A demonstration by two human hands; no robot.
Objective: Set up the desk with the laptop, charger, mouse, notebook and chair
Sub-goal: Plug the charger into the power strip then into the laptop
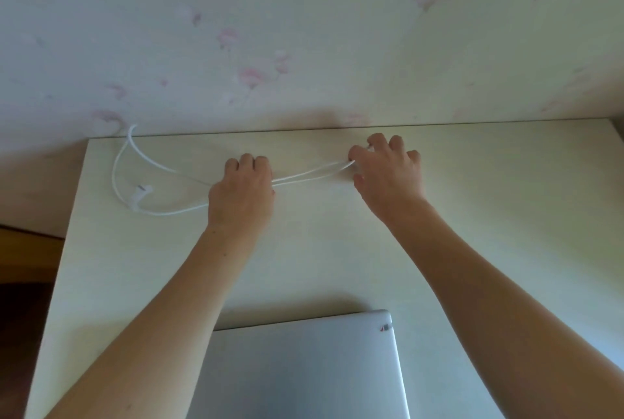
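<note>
A white charger cable (310, 173) lies looped across the back of the pale desk (337, 256). My left hand (244, 194) grips the doubled strands near the desk's middle, fingers curled over them. My right hand (388, 167) pinches the same strands further right, close to the wall. The cable's loop (118, 175) curves left and one end climbs over the desk's back edge. Its white plug end (140, 191) rests on the desk at the left. A closed silver laptop (304, 368) lies at the near edge, between my forearms.
A floral-papered wall (304, 47) stands right behind the desk. The desk's left edge (67, 233) drops to a brown floor. The desk's right edge is near the frame's right side.
</note>
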